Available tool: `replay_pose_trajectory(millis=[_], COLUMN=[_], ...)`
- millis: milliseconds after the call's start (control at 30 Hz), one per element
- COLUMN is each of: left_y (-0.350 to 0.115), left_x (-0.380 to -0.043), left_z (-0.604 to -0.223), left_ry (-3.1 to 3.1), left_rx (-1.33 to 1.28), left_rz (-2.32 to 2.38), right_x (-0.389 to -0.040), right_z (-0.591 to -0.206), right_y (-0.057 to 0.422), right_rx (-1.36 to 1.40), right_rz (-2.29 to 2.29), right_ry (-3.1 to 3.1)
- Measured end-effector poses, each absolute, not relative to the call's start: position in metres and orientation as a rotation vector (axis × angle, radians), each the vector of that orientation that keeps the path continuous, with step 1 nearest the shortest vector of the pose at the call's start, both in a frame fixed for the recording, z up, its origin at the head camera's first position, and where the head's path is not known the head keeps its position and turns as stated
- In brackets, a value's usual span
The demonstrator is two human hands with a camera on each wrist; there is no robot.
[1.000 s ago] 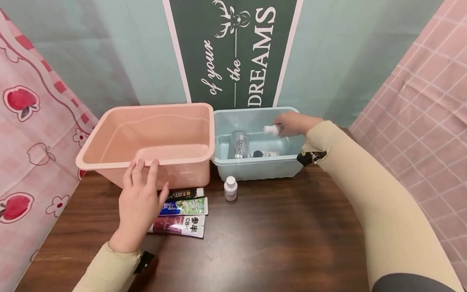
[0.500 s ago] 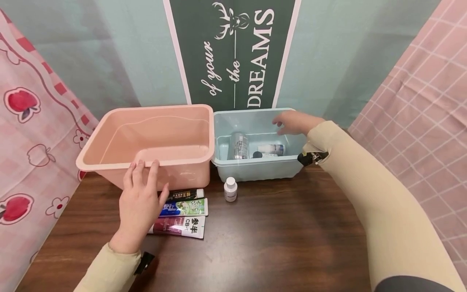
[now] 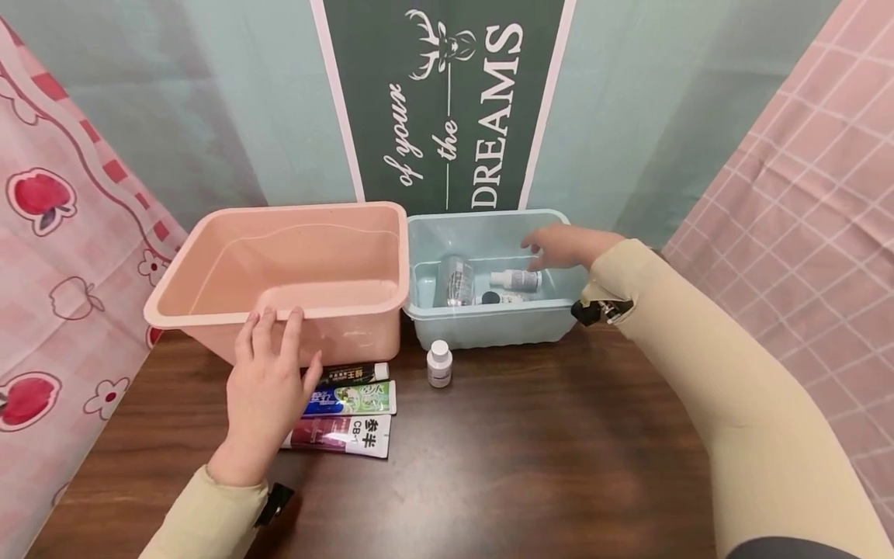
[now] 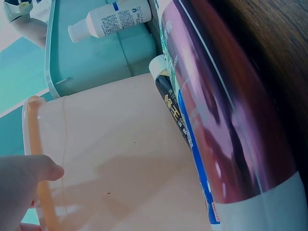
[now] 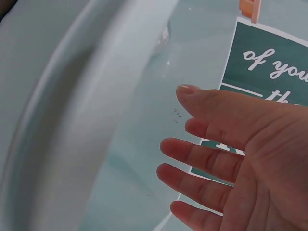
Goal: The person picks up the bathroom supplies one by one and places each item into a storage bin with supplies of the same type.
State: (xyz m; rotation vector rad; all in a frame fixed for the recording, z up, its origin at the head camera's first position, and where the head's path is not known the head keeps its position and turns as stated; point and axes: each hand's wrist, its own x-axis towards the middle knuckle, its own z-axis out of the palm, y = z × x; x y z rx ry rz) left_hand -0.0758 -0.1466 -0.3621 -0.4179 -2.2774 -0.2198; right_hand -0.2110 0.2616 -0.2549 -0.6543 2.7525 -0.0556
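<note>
My left hand (image 3: 268, 388) rests its fingertips on the front rim of the pink bin (image 3: 349, 334); its fingers are spread. Over the right part of the blue bin (image 3: 489, 330), my right hand (image 3: 562, 244) hangs with loose fingers and holds nothing, as the right wrist view also shows. Below it in that bin lie a white-capped bottle (image 3: 518, 280), a dark-capped bottle (image 3: 492, 298) and a clear bottle (image 3: 457, 281). A small white bottle (image 3: 439, 365) stands upright on the table in front of the blue bin.
Three toothpaste tubes lie before the pink bin: a black tube (image 3: 352, 374), a blue-green tube (image 3: 356, 398) and a red-white tube (image 3: 342, 435). My left hand partly covers them. The brown table (image 3: 524, 458) extends to the front. Fabric (image 3: 628, 116) hangs behind the bins.
My right hand has let go of the white-capped bottle, which now lies in the blue bin. The hand stays above it with looser fingers. My left hand has not moved noticeably.
</note>
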Motion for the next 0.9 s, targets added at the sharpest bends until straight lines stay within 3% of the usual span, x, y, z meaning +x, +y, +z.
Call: replay_pose_trajectory(millis=[600, 900], left_y=[-0.151, -0.152], left_x=[-0.087, -0.091], left_z=[-0.359, -0.356], left_ry=[-2.278, -2.256], left_rx=[-0.429, -0.436], left_rz=[-0.254, -0.268], right_x=[-0.191, -0.183], right_z=[-0.251, -0.245], right_y=[0.254, 0.256], right_rx=[-0.545, -0.628], right_rz=[-0.106, -0.106], right_ry=[2.721, 2.721])
